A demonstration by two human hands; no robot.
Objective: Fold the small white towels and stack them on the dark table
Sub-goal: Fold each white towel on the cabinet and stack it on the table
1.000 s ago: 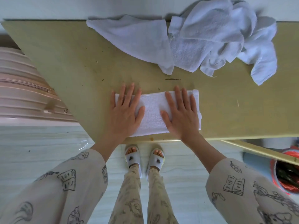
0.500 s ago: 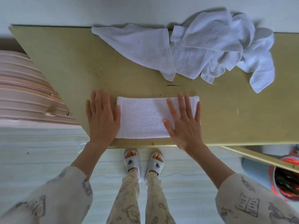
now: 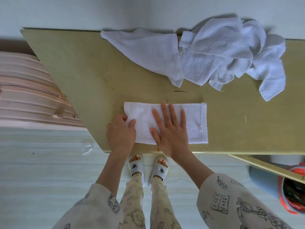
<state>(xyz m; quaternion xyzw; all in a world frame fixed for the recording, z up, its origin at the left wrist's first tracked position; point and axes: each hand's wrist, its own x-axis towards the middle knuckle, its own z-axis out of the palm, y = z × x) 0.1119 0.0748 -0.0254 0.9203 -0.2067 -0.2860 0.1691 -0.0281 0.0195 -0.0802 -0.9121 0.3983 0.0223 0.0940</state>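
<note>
plain pale wall [image 3: 82, 12] at the back, whitish wood-grain floor [image 3: 41, 171], pink ribbed suitcase [image 3: 28, 95] on the left right by the yellowish tabletop [image 3: 82, 63], blue bin [image 3: 272, 187] with an orange-red liner lower right, soft even light

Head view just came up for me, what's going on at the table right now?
A person is partway through folding a white towel lying near the front edge of the table. The left hand pinches the towel's left end while the right hand presses flat on its middle. A heap of unfolded towels waits at the back. No folded stack shows yet.
</note>
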